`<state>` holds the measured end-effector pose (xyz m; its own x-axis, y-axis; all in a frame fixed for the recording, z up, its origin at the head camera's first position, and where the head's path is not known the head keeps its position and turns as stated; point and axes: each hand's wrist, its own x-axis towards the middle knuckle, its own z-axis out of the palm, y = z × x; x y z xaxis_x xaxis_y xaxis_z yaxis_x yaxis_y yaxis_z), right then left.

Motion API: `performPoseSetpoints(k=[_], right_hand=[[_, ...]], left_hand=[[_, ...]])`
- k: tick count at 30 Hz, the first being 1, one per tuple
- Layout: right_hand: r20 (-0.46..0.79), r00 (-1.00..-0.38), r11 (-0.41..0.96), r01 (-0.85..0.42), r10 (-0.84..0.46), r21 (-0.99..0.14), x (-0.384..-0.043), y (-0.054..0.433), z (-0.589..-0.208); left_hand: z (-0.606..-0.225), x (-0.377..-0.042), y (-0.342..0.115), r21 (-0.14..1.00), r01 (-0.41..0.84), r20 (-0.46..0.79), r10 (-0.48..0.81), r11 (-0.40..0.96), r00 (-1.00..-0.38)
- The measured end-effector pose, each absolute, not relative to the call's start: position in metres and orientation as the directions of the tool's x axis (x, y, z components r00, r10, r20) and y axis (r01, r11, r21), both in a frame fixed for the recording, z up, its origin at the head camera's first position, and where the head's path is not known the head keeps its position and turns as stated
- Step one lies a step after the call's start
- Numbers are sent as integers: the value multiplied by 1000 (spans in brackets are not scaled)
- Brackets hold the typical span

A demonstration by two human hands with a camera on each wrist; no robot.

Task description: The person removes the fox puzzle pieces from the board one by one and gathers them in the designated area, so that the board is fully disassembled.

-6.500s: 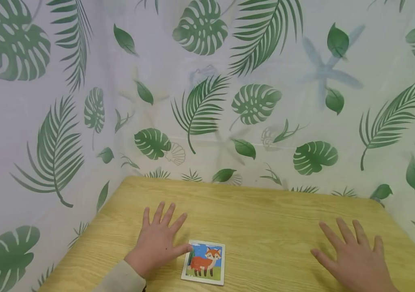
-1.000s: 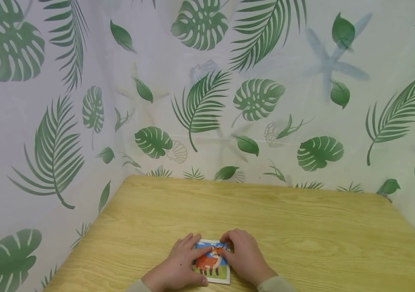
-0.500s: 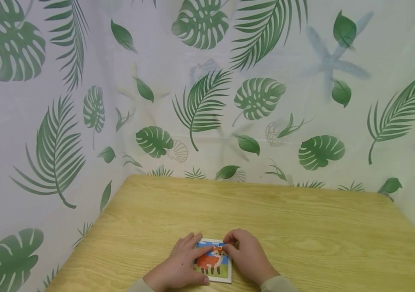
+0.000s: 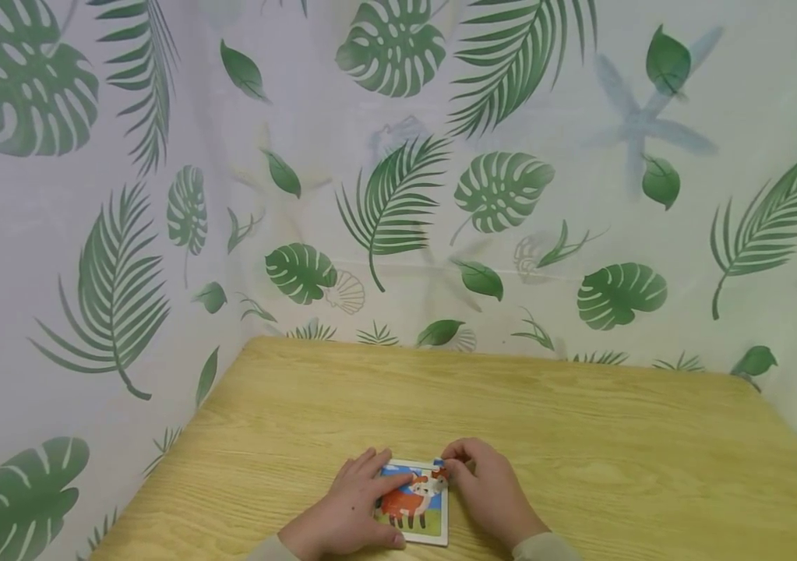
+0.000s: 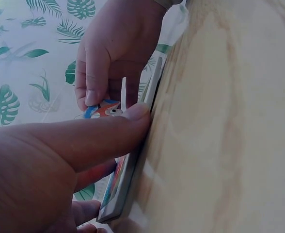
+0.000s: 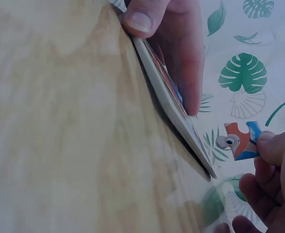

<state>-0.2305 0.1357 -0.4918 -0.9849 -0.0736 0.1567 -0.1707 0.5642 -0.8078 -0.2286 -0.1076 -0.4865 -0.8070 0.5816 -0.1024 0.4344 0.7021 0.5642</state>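
Note:
A small square jigsaw puzzle point(image 4: 429, 523) with a fox picture lies in its white frame near the front of the table. My left hand point(image 4: 349, 506) rests on its left side, the index finger stretched over the picture and the thumb point(image 5: 133, 114) against the near edge. At the upper right corner, my right hand point(image 4: 485, 487) pinches a jigsaw piece point(image 6: 242, 141) between thumb and fingers. That piece is orange and blue and shows the fox's eye. In the right wrist view it is held off the frame point(image 6: 166, 99). The left hand hides the puzzle's left part.
The wood-grain table point(image 4: 580, 444) stretches behind and to both sides of the puzzle. A white sheet point(image 4: 412, 210) printed with green leaves hangs along the table's back and left edges.
Both hands, earlier spread apart over the table, have come together at the puzzle. Over the last second the right hand has lifted the piece from the upper right corner; the left stays put.

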Motion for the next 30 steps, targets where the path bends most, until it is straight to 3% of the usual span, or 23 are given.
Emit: performPoseSetpoints(k=[12,30], right_hand=[[42,-998,559,-64,-53,-827,-233,155,-478],[-34,-998,599,0,-45,-801,-221,233,-467]], left_hand=[[-489,-232,-113,609,419,-101,590,673,-801],[-488,-233,-112,619,408,-121,595,671,-795]])
